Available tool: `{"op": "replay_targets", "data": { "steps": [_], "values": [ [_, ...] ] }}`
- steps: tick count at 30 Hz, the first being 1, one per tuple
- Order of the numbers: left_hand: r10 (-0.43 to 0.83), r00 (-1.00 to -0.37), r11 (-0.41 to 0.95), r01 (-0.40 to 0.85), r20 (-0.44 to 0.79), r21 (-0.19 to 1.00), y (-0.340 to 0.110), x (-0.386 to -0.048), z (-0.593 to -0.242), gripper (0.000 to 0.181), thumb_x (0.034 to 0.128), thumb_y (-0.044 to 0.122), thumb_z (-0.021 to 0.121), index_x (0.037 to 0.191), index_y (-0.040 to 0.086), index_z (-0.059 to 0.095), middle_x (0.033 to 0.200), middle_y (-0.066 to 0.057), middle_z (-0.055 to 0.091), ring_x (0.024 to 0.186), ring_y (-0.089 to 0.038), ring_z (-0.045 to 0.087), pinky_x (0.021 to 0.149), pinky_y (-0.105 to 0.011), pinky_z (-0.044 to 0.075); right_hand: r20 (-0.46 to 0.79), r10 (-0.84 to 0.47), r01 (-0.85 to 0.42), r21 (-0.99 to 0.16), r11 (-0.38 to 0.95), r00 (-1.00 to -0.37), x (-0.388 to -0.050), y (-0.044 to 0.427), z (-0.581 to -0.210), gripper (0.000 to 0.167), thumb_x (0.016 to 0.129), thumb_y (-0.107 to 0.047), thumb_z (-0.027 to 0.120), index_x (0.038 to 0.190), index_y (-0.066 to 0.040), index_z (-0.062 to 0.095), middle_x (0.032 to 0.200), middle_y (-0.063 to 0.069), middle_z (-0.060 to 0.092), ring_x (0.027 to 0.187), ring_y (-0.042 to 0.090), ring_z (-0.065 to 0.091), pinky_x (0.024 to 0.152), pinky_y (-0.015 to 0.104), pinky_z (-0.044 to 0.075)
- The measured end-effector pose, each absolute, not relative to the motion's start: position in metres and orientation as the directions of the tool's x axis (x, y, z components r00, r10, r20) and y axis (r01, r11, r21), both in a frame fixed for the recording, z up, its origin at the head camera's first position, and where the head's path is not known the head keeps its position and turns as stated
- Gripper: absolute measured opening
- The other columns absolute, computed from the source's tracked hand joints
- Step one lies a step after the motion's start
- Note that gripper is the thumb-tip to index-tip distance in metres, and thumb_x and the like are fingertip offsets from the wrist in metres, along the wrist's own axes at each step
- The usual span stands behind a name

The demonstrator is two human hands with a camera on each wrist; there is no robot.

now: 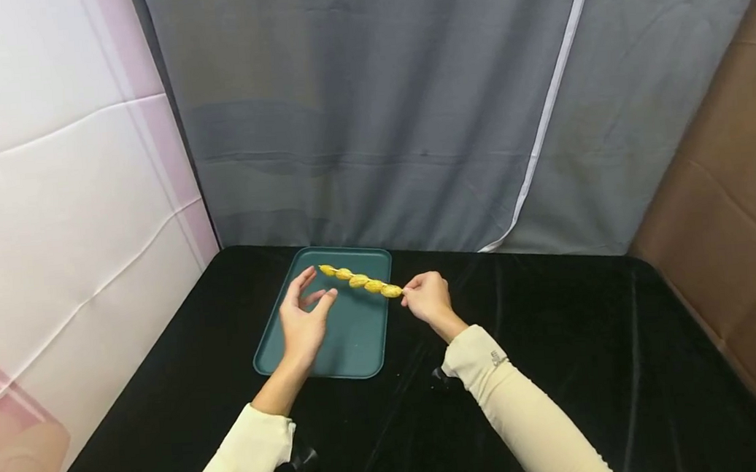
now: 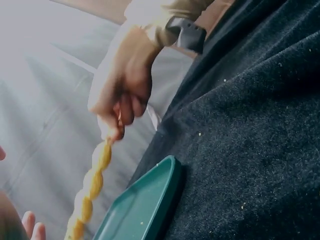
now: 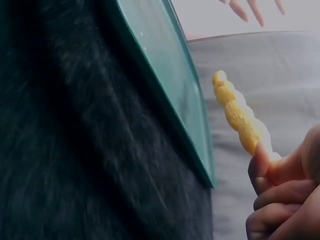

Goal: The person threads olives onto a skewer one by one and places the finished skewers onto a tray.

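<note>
A yellow skewer (image 1: 360, 281) of several oval lumps in a row is held above the teal tray (image 1: 352, 340). My right hand (image 1: 428, 297) pinches its right end between thumb and forefinger; the other fingers are curled in. In the right wrist view the skewer (image 3: 235, 112) points up and away from that hand. My left hand (image 1: 305, 318) is near the far end, thumb and fingers spread apart, with a small gap to the skewer. Only parts of its fingers (image 2: 32, 225) show at the edge of the left wrist view.
A black cloth (image 1: 545, 370) covers the table under the tray. Grey curtain (image 1: 370, 119) hangs behind the table, a pale panel (image 1: 71, 184) stands on the left and a brown one (image 1: 730, 182) on the right. A dark band (image 2: 187, 35) sits on the right wrist.
</note>
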State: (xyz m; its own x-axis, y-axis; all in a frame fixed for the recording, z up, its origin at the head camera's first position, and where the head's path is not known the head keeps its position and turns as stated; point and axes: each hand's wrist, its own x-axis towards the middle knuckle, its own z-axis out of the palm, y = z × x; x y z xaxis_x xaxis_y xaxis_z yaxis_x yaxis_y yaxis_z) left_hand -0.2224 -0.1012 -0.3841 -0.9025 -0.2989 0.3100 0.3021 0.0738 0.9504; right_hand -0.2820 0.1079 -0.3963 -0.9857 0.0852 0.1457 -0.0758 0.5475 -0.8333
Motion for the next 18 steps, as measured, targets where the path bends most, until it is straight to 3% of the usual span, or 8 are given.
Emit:
{"op": "replay_targets", "data": {
  "steps": [11,18],
  "values": [
    [-0.242,-0.928,0.065,0.276,0.283,0.959,-0.100,-0.222,-0.385,0.051,0.0907,0.001,0.066,0.139,0.005,0.053,0.142,-0.011,0.053,0.110,-0.036,0.060,0.078,-0.015,0.050,0.039,0.083,0.005,-0.878,0.478,-0.996,-0.285,0.081,-0.427,0.013,0.089,-0.002,0.067,0.078,-0.002,0.074,0.061,0.001,0.069,0.072,0.012,0.063,0.056,0.022,0.044],
    [-0.200,-0.943,0.065,0.258,0.266,0.964,-0.099,-0.224,-0.383,0.050,0.0918,0.000,0.064,0.140,0.005,0.052,0.143,-0.011,0.052,0.111,-0.037,0.059,0.078,-0.014,0.050,-0.078,0.002,0.074,-0.943,0.325,-0.997,-0.279,0.074,-0.428,0.009,0.089,-0.005,0.068,0.093,0.003,0.069,0.072,0.006,0.072,0.057,0.008,0.062,0.049,0.021,0.048]
  ]
}}
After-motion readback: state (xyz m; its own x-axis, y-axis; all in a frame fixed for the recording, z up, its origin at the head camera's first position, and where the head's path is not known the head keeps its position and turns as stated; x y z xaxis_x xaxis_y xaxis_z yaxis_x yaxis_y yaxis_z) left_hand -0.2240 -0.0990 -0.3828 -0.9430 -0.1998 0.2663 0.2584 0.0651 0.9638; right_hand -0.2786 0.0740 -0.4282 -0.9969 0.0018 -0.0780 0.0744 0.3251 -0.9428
